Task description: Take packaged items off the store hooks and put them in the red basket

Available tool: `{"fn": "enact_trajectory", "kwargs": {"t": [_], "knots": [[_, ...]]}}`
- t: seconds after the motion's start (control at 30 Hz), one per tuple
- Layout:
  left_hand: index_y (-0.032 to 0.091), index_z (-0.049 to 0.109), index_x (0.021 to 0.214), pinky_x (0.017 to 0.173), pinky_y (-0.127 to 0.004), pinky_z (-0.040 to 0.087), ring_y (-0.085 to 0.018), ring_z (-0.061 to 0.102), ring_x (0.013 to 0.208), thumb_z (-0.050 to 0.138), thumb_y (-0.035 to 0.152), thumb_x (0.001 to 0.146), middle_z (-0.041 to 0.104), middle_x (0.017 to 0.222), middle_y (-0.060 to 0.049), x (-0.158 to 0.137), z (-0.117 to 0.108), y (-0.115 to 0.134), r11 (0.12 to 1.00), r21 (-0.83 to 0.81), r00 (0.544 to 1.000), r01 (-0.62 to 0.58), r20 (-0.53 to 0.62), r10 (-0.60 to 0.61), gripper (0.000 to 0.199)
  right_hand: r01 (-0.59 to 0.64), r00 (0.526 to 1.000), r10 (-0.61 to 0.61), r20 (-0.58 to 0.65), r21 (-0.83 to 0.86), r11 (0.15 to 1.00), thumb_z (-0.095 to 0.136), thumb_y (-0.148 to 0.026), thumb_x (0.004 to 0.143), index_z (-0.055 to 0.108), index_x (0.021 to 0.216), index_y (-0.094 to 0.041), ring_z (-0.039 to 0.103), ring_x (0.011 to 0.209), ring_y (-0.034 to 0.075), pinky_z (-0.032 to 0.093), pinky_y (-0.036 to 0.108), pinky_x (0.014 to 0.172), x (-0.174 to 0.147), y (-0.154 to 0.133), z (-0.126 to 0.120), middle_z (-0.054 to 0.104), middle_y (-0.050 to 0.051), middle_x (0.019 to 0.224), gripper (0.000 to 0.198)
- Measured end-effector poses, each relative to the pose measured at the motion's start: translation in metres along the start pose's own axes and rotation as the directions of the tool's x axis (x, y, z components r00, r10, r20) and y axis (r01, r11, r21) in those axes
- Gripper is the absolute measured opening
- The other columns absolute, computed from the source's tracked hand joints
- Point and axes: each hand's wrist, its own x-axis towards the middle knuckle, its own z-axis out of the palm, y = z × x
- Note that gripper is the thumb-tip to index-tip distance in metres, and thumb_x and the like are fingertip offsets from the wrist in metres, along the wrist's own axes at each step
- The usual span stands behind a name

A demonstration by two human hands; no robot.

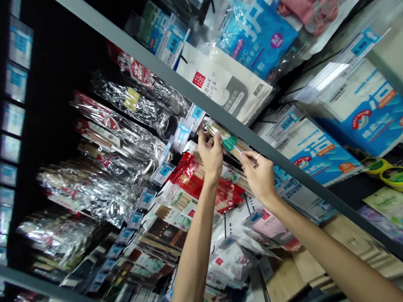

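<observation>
A slim clear packet of thin pale sticks with a green label (229,143) hangs at a slant by the grey shelf post. My right hand (260,171), with a ring on one finger, pinches its lower end. At the top end, right under a price tag (195,116), my left hand (210,156) is closed with thumb and fingers on the packet's upper edge; the exact contact is partly hidden. Just below my hands hangs a red packet of sticks (193,177). Another stick packet (179,202) hangs lower to the left.
A grey metal post (136,46) crosses diagonally close to both hands. Wrapped utensils (114,116) crowd the hooks on the left. Blue cloth packs (315,160) and a blue glove pack (255,38) hang on the right. Wooden boards (351,246) stand lower right.
</observation>
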Motion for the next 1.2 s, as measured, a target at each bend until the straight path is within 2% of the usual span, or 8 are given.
{"fn": "enact_trajectory", "kwargs": {"t": [0.23,0.4,0.6,0.77,0.9,1.03,1.2], "knots": [[0.021,0.057,0.115,0.041,-0.020,0.041,-0.005,0.044,0.048,0.066,0.044,0.091,0.051,0.086,0.001,0.005,0.000,0.004,0.991,0.136,0.999,-0.019,-0.046,0.026,0.035,-0.005,1.000,0.005,0.019,0.016,1.000,0.059,-0.051,0.095,0.072,0.102,-0.016,0.064,0.071,0.018,0.051,0.028,0.066,-0.002,-0.002,0.001,0.071,0.008,0.084,0.038],[0.020,0.058,0.103,0.044,-0.020,0.038,-0.007,0.041,0.050,0.061,0.047,0.093,0.049,0.074,0.002,0.011,-0.003,0.007,0.955,0.290,0.997,-0.067,-0.009,0.072,0.029,-0.006,1.000,0.005,0.022,0.025,1.000,0.058,-0.054,0.095,0.071,0.102,-0.016,0.063,0.070,0.018,0.051,0.027,0.065,-0.003,-0.006,0.002,0.070,0.008,0.084,0.042],[0.018,0.059,0.085,0.055,-0.026,0.044,-0.013,0.048,0.057,0.057,0.052,0.095,0.049,0.065,0.001,0.021,-0.002,0.010,0.871,0.481,0.989,-0.095,-0.056,0.139,0.035,-0.016,0.997,0.014,0.077,0.017,1.000,0.057,-0.057,0.094,0.070,0.107,-0.015,0.061,0.068,0.016,0.050,0.026,0.063,-0.002,-0.014,0.003,0.069,0.006,0.081,0.045],[0.015,0.064,0.107,0.074,-0.033,0.051,-0.018,0.061,0.076,0.056,0.049,0.096,0.066,0.087,-0.008,0.016,-0.001,0.008,0.846,0.501,0.975,-0.185,-0.013,0.221,0.036,-0.049,0.996,0.047,0.078,0.029,0.998,0.059,-0.053,0.095,0.069,0.106,-0.014,0.056,0.059,0.013,0.048,0.025,0.058,-0.001,-0.015,0.000,0.064,0.003,0.072,0.042],[0.017,0.063,0.123,0.093,-0.038,0.051,-0.024,0.064,0.097,0.056,0.050,0.096,0.069,0.112,-0.016,0.013,-0.002,0.006,0.854,0.477,0.970,-0.210,-0.005,0.241,0.044,-0.065,0.995,0.062,0.073,0.041,0.997,0.060,-0.051,0.095,0.068,0.106,-0.014,0.054,0.055,0.012,0.047,0.024,0.055,-0.001,-0.016,-0.001,0.060,0.000,0.067,0.040],[0.016,0.059,0.133,0.107,-0.045,0.045,-0.030,0.060,0.119,0.053,0.051,0.096,0.062,0.130,-0.019,0.010,-0.003,0.006,0.816,0.549,0.973,-0.180,-0.024,0.231,0.050,-0.054,0.996,0.051,0.077,0.025,0.998,0.060,-0.052,0.095,0.069,0.106,-0.014,0.055,0.055,0.012,0.046,0.024,0.055,0.000,-0.018,-0.001,0.061,0.000,0.066,0.040],[0.019,0.048,0.147,0.117,-0.052,0.034,-0.034,0.042,0.143,0.043,0.052,0.100,0.039,0.154,-0.021,0.003,-0.002,0.003,0.770,0.623,0.982,-0.137,-0.017,0.188,0.058,-0.058,0.997,0.057,0.057,0.015,0.998,0.060,-0.051,0.095,0.069,0.106,-0.015,0.054,0.054,0.011,0.046,0.023,0.054,0.000,-0.016,-0.002,0.060,0.000,0.067,0.039]]}}
